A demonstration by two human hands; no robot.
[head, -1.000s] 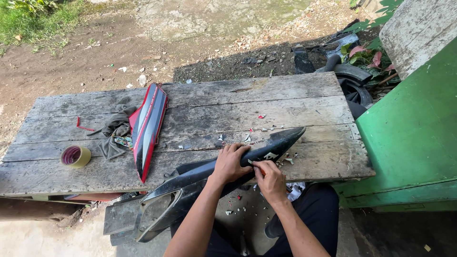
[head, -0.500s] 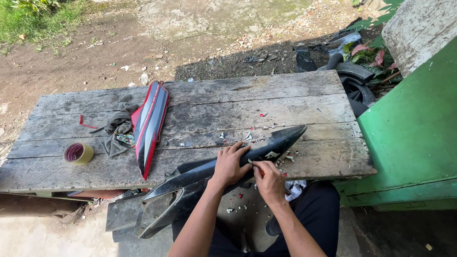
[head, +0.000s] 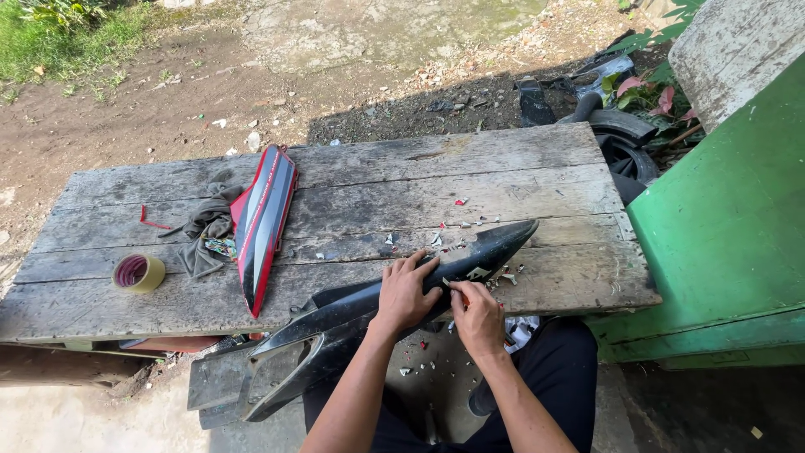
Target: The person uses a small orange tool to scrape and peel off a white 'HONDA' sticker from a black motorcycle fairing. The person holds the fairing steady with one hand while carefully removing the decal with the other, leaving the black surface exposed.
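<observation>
Two hands — left hand (head: 405,294), right hand (head: 475,312) — press the black panel (head: 377,323).

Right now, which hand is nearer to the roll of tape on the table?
Left. The left hand grips the black panel, nearer the tape roll; the right hand is farther along that panel.

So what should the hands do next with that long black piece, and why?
Probably keep the left hand pressing the black fairing panel against the wooden table while the right hand picks off another bit: sticker scraps lie scattered beside it.
</observation>
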